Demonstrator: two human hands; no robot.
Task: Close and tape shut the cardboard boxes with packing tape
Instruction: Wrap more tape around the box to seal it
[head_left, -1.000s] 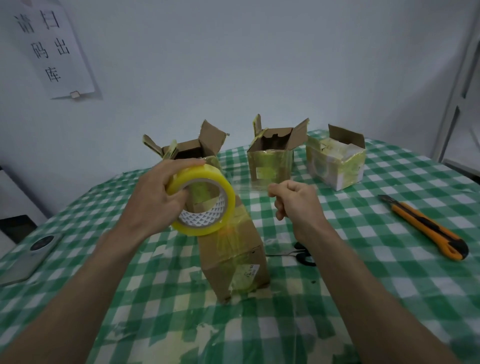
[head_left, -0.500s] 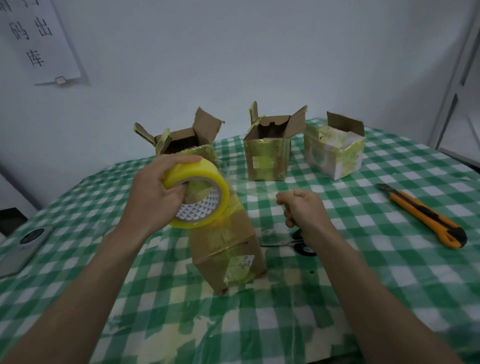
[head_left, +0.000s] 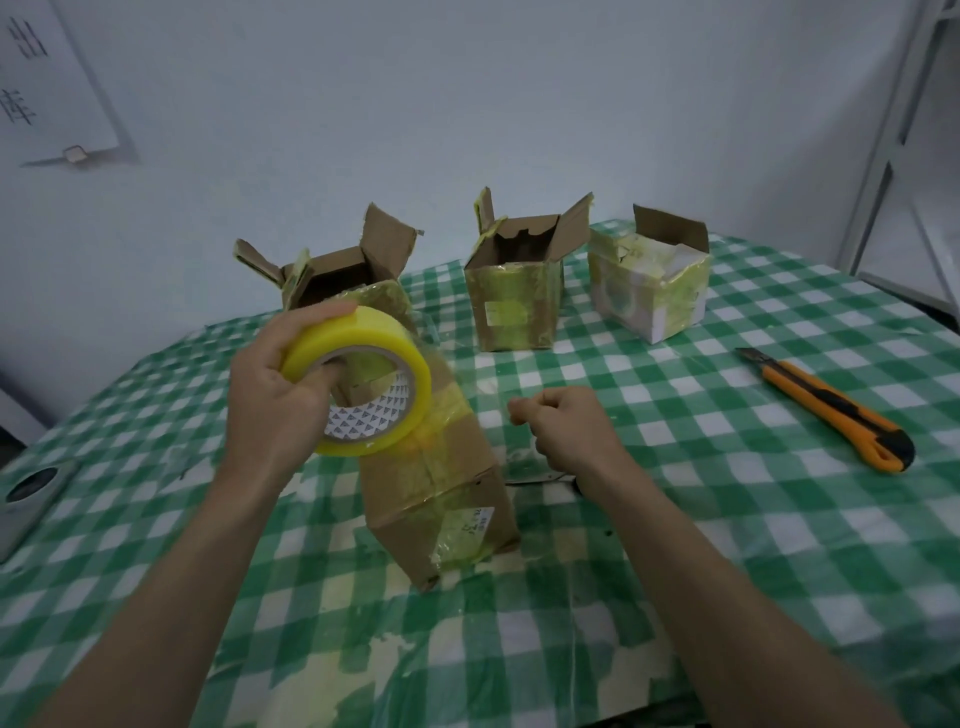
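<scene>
My left hand (head_left: 270, 395) grips a yellow roll of packing tape (head_left: 363, 384) above the closed cardboard box (head_left: 441, 499) lying in front of me. A clear strip of tape runs from the roll to my right hand (head_left: 561, 431), which pinches its free end to the right of the box. Two open boxes stand behind: one at the back left (head_left: 332, 275) and one in the middle (head_left: 514, 291). A taped box with one flap up (head_left: 649, 286) sits at the back right.
An orange utility knife (head_left: 831, 410) lies on the green checked tablecloth (head_left: 727, 545) to the right. Scissors (head_left: 545, 478) lie partly hidden under my right wrist. A grey device (head_left: 26, 488) sits at the left table edge. The wall is close behind the boxes.
The roll in my left hand has tilted and dropped slightly toward the box. My right hand has moved down and to the right, stretching the tape strip.
</scene>
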